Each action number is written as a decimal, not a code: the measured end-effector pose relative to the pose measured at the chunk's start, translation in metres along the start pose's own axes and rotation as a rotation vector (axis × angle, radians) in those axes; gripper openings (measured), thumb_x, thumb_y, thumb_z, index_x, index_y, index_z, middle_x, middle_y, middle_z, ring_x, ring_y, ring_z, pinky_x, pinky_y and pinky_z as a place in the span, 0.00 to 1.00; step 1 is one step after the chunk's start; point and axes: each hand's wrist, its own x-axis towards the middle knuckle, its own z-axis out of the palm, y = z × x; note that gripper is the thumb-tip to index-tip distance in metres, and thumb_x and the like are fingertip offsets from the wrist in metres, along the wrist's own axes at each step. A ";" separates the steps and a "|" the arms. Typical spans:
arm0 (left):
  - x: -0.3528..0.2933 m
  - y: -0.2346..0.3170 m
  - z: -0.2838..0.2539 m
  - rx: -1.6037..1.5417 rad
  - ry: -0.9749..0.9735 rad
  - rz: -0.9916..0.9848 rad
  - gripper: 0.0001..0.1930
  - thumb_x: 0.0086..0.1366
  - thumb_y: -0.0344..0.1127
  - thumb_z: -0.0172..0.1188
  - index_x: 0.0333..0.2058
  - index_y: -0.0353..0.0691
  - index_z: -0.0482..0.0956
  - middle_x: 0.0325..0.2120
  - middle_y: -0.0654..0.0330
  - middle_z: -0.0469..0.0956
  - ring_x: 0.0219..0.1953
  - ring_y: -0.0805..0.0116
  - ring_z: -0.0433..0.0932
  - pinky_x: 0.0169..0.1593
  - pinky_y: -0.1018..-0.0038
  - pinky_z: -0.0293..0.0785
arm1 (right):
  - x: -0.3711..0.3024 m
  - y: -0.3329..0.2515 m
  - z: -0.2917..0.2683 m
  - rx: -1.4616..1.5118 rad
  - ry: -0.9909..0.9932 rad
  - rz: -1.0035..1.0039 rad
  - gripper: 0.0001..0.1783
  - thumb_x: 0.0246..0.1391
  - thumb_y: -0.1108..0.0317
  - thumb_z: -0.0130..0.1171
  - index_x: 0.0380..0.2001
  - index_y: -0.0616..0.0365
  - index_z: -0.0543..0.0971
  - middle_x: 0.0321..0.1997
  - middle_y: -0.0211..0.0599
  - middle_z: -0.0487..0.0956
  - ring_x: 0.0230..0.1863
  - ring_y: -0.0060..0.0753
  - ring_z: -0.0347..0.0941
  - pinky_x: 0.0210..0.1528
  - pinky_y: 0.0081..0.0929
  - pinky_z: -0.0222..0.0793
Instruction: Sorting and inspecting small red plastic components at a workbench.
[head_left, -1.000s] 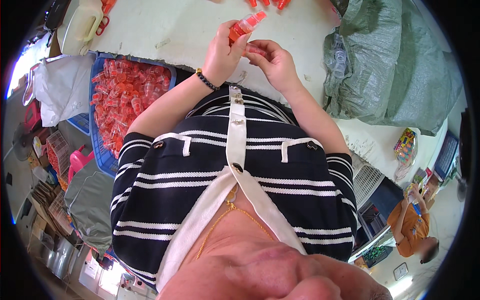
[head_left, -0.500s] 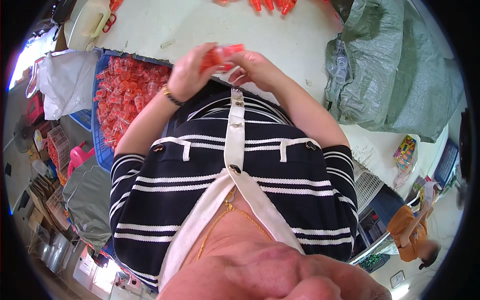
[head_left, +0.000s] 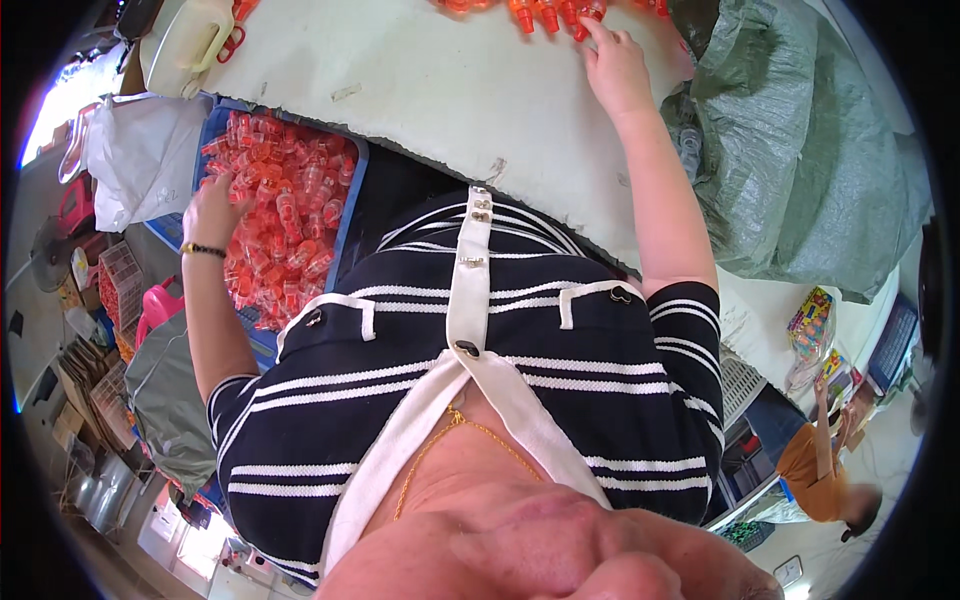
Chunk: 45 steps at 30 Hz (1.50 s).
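My left hand (head_left: 213, 212) is over the left side of a blue plastic crate (head_left: 352, 205), its fingers apart at the heap of small red-and-clear plastic pieces (head_left: 285, 215) inside. These pieces look like little bottles with narrow tips. Far across the white table, my right hand (head_left: 615, 68) reaches out with its fingers stretched. Its fingertips touch the end of a row of similar red plastic pieces (head_left: 548, 14). Nothing shows lifted in either hand.
Right of my right arm, a large grey-green woven sack (head_left: 790, 150) covers part of the white table (head_left: 420, 95). A cream jug (head_left: 190, 45) and red-handled scissors (head_left: 231, 43) lie at the far left. A white plastic bag (head_left: 145, 160) hangs beside the crate. Another person (head_left: 812, 470) works at the right.
My hands were together above the table edge, around red plastic pieces. They have separated: my left went left to the crate, my right far and right to the row of pieces.
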 end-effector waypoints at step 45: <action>0.050 0.297 -0.030 -1.970 -0.808 0.339 0.15 0.67 0.49 0.52 0.38 0.43 0.77 0.30 0.70 0.76 0.28 0.83 0.74 0.27 0.85 0.62 | -0.088 -0.008 -0.081 0.181 0.221 0.138 0.21 0.48 0.64 0.64 0.47 0.53 0.75 0.37 0.35 0.77 0.36 0.35 0.73 0.42 0.30 0.70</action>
